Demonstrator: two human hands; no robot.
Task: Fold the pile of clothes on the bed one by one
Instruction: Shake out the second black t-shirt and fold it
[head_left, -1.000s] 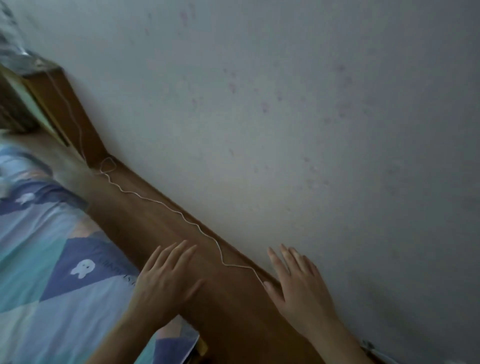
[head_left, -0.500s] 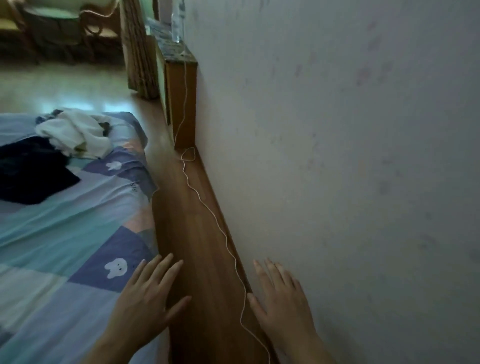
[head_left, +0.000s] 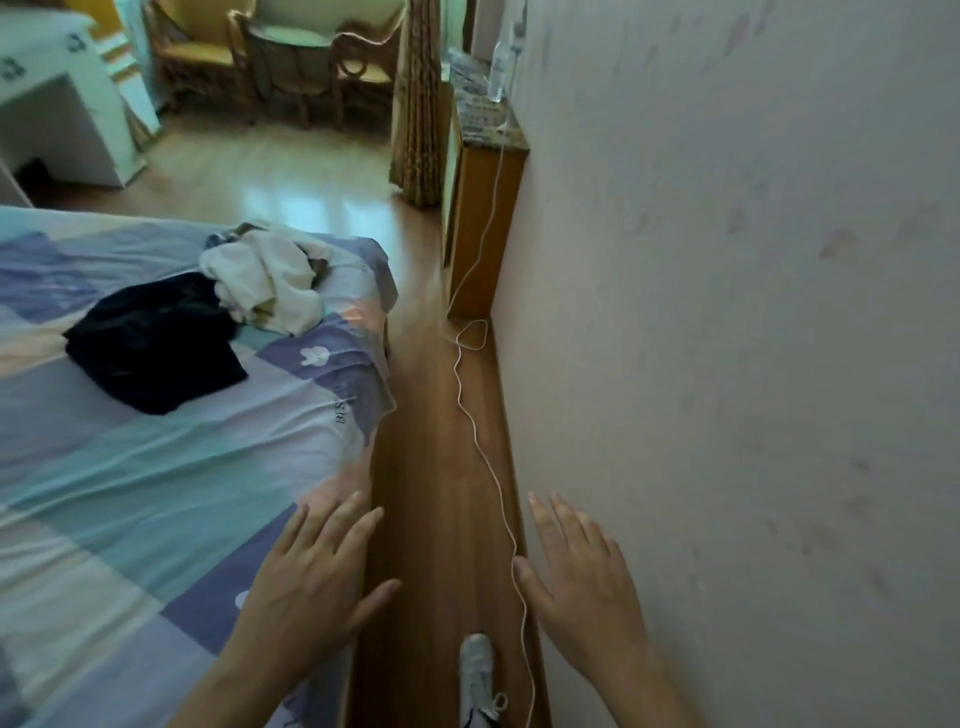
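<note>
The wall fills the whole right side of the view, from 12 to 5 o'clock, and the bed with its patchwork sheet takes the left side, from 7 to 10 o'clock. Between them a narrow strip of wooden floor runs up toward 12 o'clock, with a thin white cable lying along it and a wooden cabinet standing against the wall. The pile of clothes lies on the bed at about 10 o'clock, well apart from the hands: a dark garment spread flat, and a crumpled white garment touching its far edge. At 6 o'clock a white shoe stands on the floor. The left hand hovers over the bed edge and the right hand near the wall, both with fingers straight and spread, holding nothing. I judge that the folding has not yet begun (the person seems only to approach). The next move calls for walking toward the pile, then taking one garment and laying it flat on the free sheet.
</note>
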